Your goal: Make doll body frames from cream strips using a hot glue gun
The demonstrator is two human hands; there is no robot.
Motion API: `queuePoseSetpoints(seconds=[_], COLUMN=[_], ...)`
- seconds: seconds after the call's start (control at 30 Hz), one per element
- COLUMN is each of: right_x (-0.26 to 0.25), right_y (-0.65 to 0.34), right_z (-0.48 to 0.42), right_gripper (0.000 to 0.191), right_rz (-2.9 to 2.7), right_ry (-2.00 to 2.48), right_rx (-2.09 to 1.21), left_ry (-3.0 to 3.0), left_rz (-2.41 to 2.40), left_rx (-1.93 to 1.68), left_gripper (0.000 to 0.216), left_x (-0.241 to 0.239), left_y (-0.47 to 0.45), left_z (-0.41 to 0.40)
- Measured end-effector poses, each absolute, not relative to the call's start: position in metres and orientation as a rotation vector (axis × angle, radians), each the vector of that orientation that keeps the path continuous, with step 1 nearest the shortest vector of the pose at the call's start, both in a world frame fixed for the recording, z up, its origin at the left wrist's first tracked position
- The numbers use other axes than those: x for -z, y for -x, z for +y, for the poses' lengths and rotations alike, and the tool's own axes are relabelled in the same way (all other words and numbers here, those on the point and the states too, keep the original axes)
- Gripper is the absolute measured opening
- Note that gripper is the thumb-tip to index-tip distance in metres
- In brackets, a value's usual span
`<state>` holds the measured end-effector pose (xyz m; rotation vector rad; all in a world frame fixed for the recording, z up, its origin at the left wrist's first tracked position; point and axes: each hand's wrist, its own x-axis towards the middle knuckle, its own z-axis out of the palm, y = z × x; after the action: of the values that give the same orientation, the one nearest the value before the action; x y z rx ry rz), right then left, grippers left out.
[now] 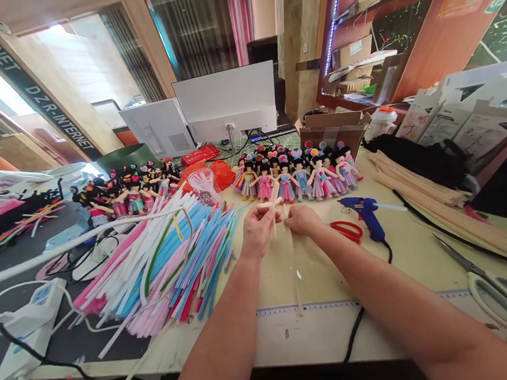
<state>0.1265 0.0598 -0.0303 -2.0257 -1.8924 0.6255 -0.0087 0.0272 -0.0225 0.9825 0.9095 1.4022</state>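
Note:
My left hand (pixel 257 228) and my right hand (pixel 302 219) meet over the table's middle, both pinched on a pale cream pipe cleaner (pixel 274 205) that is bent into a small cross shape between them. A long thin strand (pixel 295 274) hangs from it down toward the table's front edge. A big heap of pink, blue and white pipe cleaners (pixel 162 261) lies just left of my left hand. Behind my hands stands a row of small finished dolls (pixel 294 178) in coloured dresses.
Red-handled scissors (pixel 347 229) and a blue glue gun (pixel 364 211) lie right of my right hand. Wooden sticks (pixel 439 204) and large scissors (pixel 493 285) lie further right. More dolls (pixel 126 194), a plastic cup (pixel 203 185), a power strip (pixel 22 325), monitors (pixel 229 101) and a cardboard box (pixel 332 128) surround the table.

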Motion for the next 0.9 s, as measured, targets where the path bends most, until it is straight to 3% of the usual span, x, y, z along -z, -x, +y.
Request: queuePoseSetpoints(seconds=[0.1, 0.27, 0.43, 0.63, 0.9], right_x=[0.03, 0.007, -0.019, -0.014, 0.004], right_y=[-0.139, -0.173, -0.189, -0.174, -0.17], right_z=[0.058, 0.038, 0.016, 0.002, 0.003], right_gripper=[0.007, 0.015, 0.039, 0.021, 0.02], right_rz=[-1.765, -1.524, -1.153, -1.42, -1.511], right_ry=[1.982, 1.729, 1.175, 1.171, 1.142], right_rx=[-0.754, -0.954, -1.287, -1.117, -1.043], left_ry=[-1.052, -1.199, -1.358, -1.608, -1.921], left_rz=[0.972, 1.095, 1.146, 1.256, 1.304], left_rx=[-1.442, -1.466, -1.476, -1.495, -1.399], left_gripper=[0.024, 0.019, 0.015, 0.013, 0.01], left_x=[0.023, 0.016, 0.016, 0.019, 0.019], left_y=[0.009, 0.012, 0.017, 0.019, 0.015], left_z=[0.028, 0.025, 0.023, 0.022, 0.015])
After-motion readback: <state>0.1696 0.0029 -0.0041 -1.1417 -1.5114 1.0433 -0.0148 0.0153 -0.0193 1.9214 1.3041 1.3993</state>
